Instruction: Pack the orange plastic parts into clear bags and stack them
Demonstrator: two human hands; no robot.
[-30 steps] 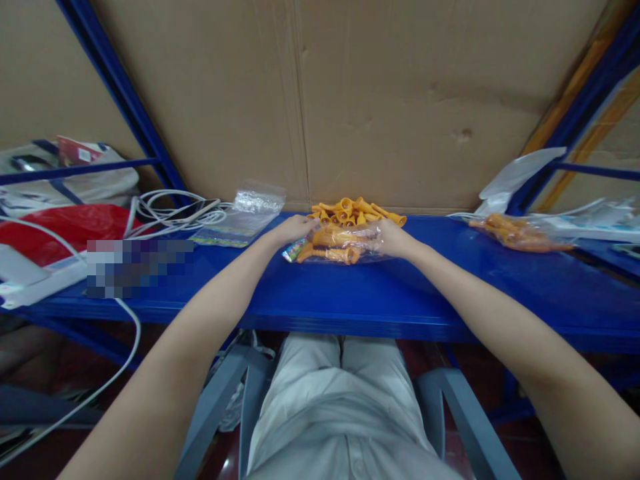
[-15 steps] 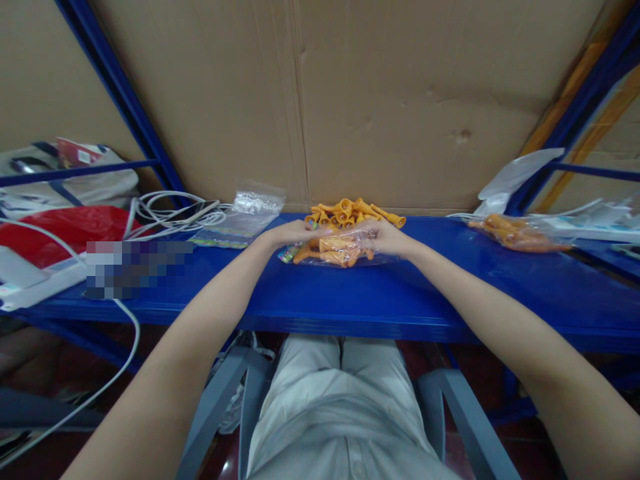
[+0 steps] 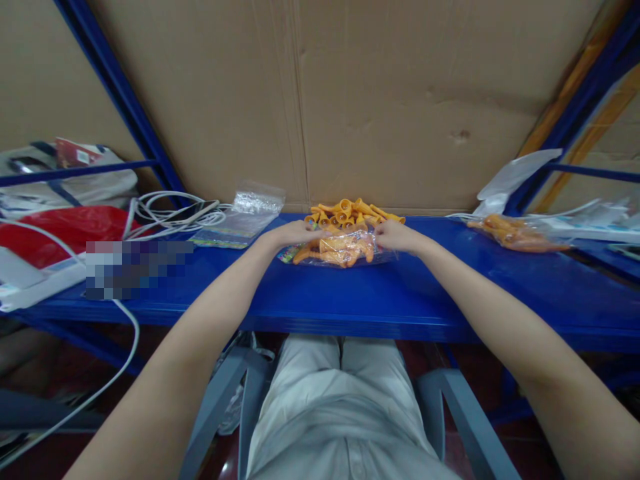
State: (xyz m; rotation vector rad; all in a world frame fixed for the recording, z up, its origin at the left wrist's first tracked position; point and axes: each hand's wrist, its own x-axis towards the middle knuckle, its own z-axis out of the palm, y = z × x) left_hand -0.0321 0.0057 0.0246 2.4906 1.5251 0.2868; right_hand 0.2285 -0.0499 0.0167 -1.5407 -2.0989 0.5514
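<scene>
A clear plastic bag [image 3: 345,252] with several orange pieces in it lies on the blue table [image 3: 350,300], in front of a pile of orange horn-shaped pieces [image 3: 350,212]. My left hand [image 3: 299,233] is closed on the bag's upper left edge, its fingertips pinched together. At the upper right edge of the same bag, my right hand [image 3: 395,237] is also closed in a pinch. The bag stretches between both hands.
Flat clear bags [image 3: 240,223] and coiled white cables [image 3: 175,213] lie left, beside a red bag [image 3: 75,230] and a power strip [image 3: 45,283]. Another bag of orange pieces [image 3: 517,233] lies right. A cardboard wall [image 3: 375,100] stands behind.
My right hand has moved slightly right, from over the bag's middle to its right edge. The left hand has barely moved.
</scene>
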